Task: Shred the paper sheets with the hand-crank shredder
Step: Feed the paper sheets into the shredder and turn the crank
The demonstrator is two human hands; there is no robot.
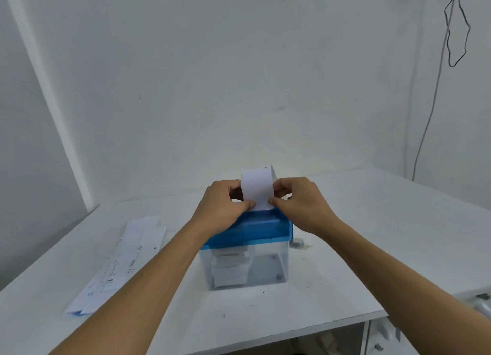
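The shredder has a blue lid (265, 228) over a clear bin (268, 264). White paper (257, 188), white bench (372, 235); the paper strips (125, 259) carry small black print.

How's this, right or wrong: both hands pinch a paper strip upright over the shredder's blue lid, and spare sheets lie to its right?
One error: the head view shows the spare sheets left of the shredder. Left hand and right hand do pinch the paper strip over the blue lid.
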